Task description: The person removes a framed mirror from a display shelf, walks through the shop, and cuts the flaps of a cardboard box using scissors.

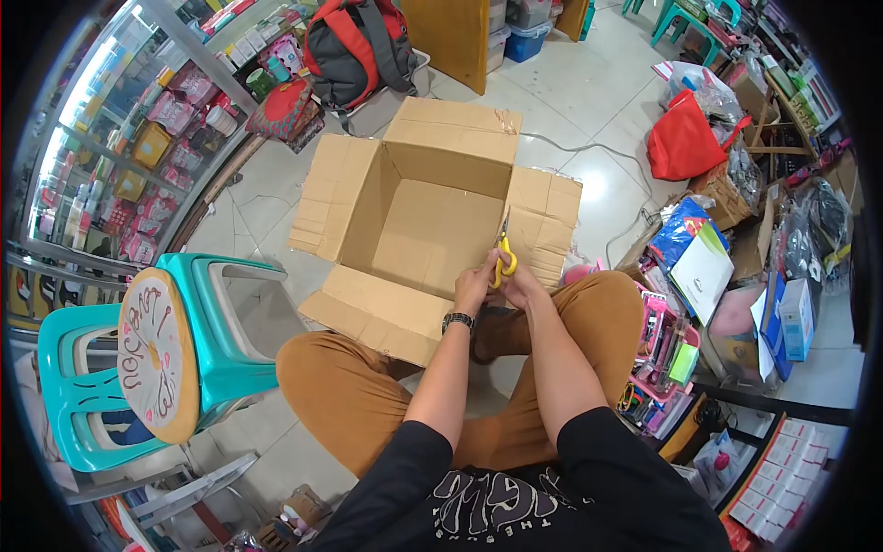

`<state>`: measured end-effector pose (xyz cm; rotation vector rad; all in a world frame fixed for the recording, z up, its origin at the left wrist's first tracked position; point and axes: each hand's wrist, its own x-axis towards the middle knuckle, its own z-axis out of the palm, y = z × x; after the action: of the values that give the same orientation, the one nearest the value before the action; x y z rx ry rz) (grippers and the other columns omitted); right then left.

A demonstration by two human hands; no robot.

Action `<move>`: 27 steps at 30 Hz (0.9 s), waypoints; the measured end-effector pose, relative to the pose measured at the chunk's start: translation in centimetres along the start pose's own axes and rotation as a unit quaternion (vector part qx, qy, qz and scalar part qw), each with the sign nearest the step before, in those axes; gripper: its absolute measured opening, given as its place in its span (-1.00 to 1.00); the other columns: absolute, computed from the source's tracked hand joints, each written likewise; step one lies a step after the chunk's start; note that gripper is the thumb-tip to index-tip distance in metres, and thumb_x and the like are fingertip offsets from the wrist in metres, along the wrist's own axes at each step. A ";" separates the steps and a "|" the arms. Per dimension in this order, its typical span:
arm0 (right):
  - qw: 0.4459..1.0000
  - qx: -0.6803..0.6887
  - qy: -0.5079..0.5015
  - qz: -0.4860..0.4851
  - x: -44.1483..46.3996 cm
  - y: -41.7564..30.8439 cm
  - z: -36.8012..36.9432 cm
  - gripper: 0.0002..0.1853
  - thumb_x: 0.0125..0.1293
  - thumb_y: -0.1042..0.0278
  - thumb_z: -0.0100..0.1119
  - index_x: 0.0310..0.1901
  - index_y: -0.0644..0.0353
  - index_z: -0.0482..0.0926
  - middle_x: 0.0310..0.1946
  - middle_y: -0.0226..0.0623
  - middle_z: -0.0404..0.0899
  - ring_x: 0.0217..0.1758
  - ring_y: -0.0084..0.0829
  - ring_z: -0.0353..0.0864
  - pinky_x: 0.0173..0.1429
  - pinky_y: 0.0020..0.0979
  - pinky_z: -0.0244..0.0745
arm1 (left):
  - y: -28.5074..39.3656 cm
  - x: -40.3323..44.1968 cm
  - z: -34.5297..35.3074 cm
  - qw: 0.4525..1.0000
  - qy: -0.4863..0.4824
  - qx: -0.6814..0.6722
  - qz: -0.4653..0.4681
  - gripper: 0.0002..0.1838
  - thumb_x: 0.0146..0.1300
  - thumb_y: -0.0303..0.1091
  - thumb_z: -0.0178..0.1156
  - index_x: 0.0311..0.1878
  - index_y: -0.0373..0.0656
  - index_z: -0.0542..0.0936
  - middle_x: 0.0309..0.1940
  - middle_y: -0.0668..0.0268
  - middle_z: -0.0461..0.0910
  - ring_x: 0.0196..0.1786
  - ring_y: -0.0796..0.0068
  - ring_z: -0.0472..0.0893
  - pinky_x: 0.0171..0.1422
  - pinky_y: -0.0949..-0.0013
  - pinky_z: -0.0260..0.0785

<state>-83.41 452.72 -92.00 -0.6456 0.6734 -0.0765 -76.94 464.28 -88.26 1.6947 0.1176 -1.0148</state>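
Observation:
An open cardboard box (437, 221) stands on the floor before my knees, its flaps folded outward and no items showing inside. Yellow-handled scissors (507, 258) point away from me over the box's near right corner. My right hand (522, 283) has its fingers wrapped round the yellow handles. Beside it, my left hand (475, 283), with a dark watch on the wrist, is closed near the handles; what its fingers hold, if anything, is too small to make out.
Teal plastic stools (221, 322) with a round printed seat stand at the left. Glass display shelves (120, 156) line the upper left. A red and grey backpack (361, 55) lies beyond the box. At the right are a red bag (685, 138) and a pink basket (655, 354).

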 end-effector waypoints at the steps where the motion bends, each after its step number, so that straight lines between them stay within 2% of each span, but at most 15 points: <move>1: 1.000 0.005 0.000 -0.001 -0.2 0.2 0.2 -0.67 0.27 0.12 0.36 -0.10 0.17 0.56 -0.34 -0.33 0.54 -0.38 -0.48 0.55 -0.25 -0.51 0.51 | 0.0 -0.2 -0.3 1.000 -0.004 -0.011 -0.012 -0.24 0.09 0.43 0.22 -0.58 -0.26 0.60 -0.63 0.21 0.53 -0.54 0.40 0.53 -0.42 0.42 0.41; 7: 1.000 0.012 -0.003 -0.018 -0.9 0.3 0.6 -0.64 0.28 0.09 0.34 -0.07 0.16 0.54 -0.24 -0.28 0.54 -0.33 -0.46 0.54 -0.17 -0.51 0.51 | -0.4 0.0 -0.3 1.000 -0.010 -0.020 0.003 -0.26 0.09 0.41 0.25 -0.54 -0.26 0.60 -0.62 0.23 0.53 -0.54 0.41 0.55 -0.45 0.43 0.44; 12: 0.996 0.061 0.046 0.041 -1.3 -0.9 3.1 -0.58 0.26 0.01 0.33 -0.06 0.18 0.54 -0.24 -0.25 0.53 -0.36 -0.44 0.53 -0.20 -0.50 0.49 | -1.1 1.0 -1.2 0.999 -0.029 -0.038 0.004 -0.26 0.09 0.41 0.25 -0.51 -0.28 0.60 -0.59 0.22 0.56 -0.55 0.41 0.58 -0.43 0.42 0.48; 16: 0.993 -0.059 0.092 -0.036 -0.8 -0.3 2.9 -0.53 0.22 -0.12 0.32 -0.13 0.16 0.57 -0.30 -0.27 0.53 -0.39 -0.44 0.51 -0.27 -0.50 0.45 | -0.6 0.0 -1.3 0.995 -0.075 -0.062 -0.020 -0.26 0.13 0.40 0.21 -0.49 -0.28 0.60 -0.56 0.19 0.59 -0.56 0.42 0.59 -0.43 0.43 0.49; 22: 0.988 -0.066 0.125 -0.059 1.4 -0.7 2.0 -0.57 0.22 -0.12 0.29 -0.18 0.13 0.60 -0.34 -0.32 0.57 -0.35 -0.52 0.49 -0.22 -0.54 0.41 | -0.9 0.5 -1.3 0.989 -0.118 -0.092 -0.016 -0.25 0.22 0.38 0.13 -0.44 -0.32 0.61 -0.54 0.15 0.62 -0.56 0.41 0.62 -0.42 0.47 0.48; 27: 0.982 -0.067 0.169 -0.054 2.5 -1.8 2.4 -0.59 0.22 -0.10 0.30 -0.24 0.14 0.61 -0.42 -0.36 0.56 -0.42 -0.56 0.48 -0.30 -0.57 0.39 | -1.1 0.3 -1.0 0.990 -0.136 -0.037 0.005 -0.26 0.30 0.34 0.06 -0.42 -0.31 0.62 -0.54 0.14 0.63 -0.53 0.38 0.64 -0.40 0.49 0.49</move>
<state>-79.77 451.84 -90.92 -0.8078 0.9776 -0.2472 -76.75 465.41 -89.27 1.4740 -0.0314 -1.2091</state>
